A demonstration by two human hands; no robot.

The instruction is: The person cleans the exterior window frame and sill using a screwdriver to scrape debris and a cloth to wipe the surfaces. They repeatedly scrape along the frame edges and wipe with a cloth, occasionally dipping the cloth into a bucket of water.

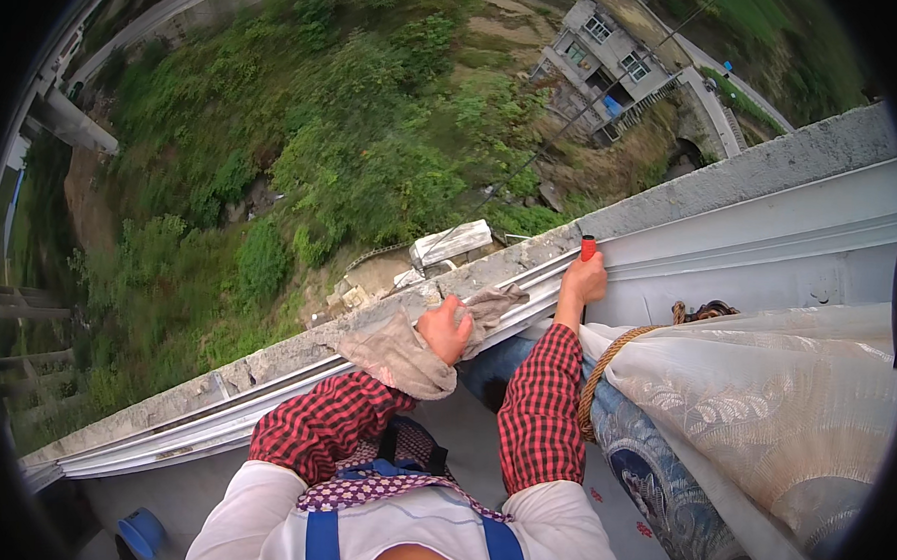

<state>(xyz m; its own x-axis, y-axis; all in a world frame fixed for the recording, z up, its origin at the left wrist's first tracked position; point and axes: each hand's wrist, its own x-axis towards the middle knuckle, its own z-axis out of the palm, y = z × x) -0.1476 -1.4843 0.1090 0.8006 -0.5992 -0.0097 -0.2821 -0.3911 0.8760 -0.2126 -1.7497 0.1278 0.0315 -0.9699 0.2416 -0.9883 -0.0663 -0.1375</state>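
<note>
My left hand (446, 330) grips a beige-grey cloth (404, 353) over the window's outer ledge, and one end of the cloth lies across the white window track (538, 285). To the right, my right hand (585, 278) is closed around a tool handle with a red end (588, 248), beside the window frame. What the handle belongs to is hidden. Both forearms wear red-and-black checked sleeve covers.
Outside the rough concrete ledge (654, 203) is a drop to shrubs and a house (608, 62). Right of me hang a sheer white curtain (774, 392) and a blue patterned curtain (635, 468), tied with brown rope (601, 369). A blue basin (142, 531) stands lower left.
</note>
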